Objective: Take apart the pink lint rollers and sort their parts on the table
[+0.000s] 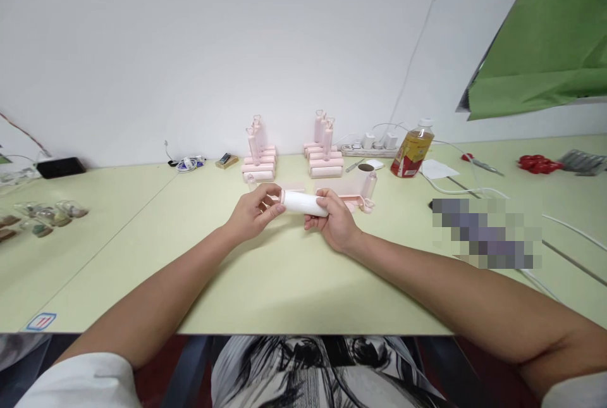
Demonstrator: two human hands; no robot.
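A white lint roller refill (303,202) with a pinkish rim at its left end lies level between my two hands above the table. My left hand (253,213) has its thumb and fingers closed at the left end. My right hand (337,221) wraps round the right end, thumb on top and fingers beneath. Just behind it lie a pale pink opened cover (348,198) and a pink roller handle (370,185), partly hidden by my right hand. Farther back, pink lint rollers with upright handles stand in a left group (258,169) and a right group (326,164).
A drink bottle (411,150) and a power strip (368,150) stand at the back right, with white cables running rightward. Red-handled scissors (481,163) lie beyond. Small glass domes (52,213) sit at left, near a black box (61,167). The table's front edge is close to me.
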